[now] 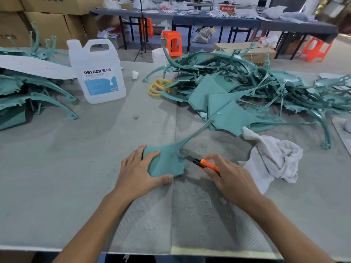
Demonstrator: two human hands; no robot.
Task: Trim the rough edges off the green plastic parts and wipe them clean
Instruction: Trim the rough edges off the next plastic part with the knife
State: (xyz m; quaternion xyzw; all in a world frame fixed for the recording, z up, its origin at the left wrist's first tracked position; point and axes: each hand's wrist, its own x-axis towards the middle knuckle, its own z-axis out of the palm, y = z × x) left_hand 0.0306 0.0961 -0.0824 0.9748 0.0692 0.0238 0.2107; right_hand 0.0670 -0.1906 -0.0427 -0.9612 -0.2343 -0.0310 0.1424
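A green plastic part [169, 160] lies on the grey table in front of me, its thin arm running up and right toward the pile. My left hand [140, 169] grips its broad end, fingers over the top edge and thumb along the near edge. My right hand [228, 177] holds an orange utility knife [206, 164], whose blade tip meets the part's right edge. Green shavings [203, 202] litter the mat below. A white cloth [273, 158] lies crumpled to the right.
A big heap of green parts [247, 92] fills the right back of the table, and another stack [28, 92] sits at the left. A clear DEXCON jug [98, 73] stands between them. Yellow rings [157, 87] lie by the heap.
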